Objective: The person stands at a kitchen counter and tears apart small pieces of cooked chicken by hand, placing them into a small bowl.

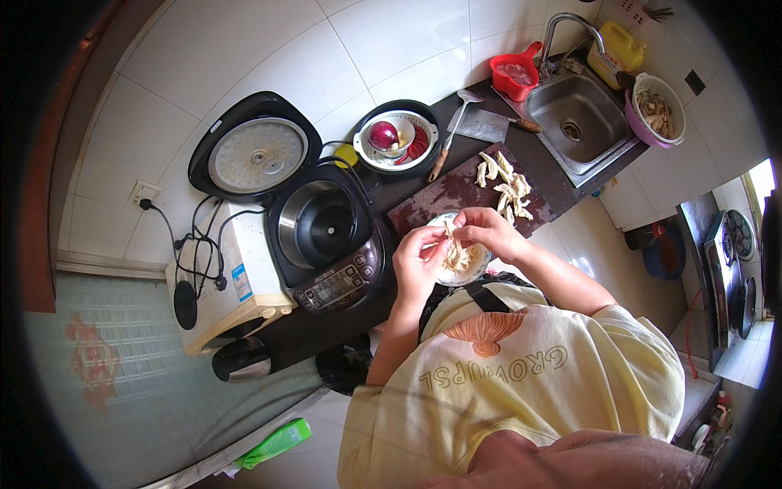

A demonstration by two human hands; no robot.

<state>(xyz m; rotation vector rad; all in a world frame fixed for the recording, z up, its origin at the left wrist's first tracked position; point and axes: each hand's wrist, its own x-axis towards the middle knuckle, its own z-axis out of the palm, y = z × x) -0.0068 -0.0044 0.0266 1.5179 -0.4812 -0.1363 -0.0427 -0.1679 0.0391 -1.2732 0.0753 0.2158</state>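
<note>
My left hand (417, 260) and my right hand (490, 232) meet above a white bowl (478, 270) with a patterned rim. Between their fingertips is a pale, fibrous piece of food (451, 231); mushroom or cooked meat, I cannot tell which. Thin shreds (459, 260) of the same pale stuff lie in the bowl, partly hidden by my left hand. Just beyond the bowl is a dark reddish-brown cutting board (431, 194). Several larger pale strips (513, 189) are spread over its right part.
A cleaver (479, 125) and a spatula (455, 131) lie behind the board. To the left stand an open multicooker (324, 244) and a colander (361, 147) with a red onion (383, 135). At right are a sink (577, 113), a red scoop (516, 76) and a filled basket (643, 125).
</note>
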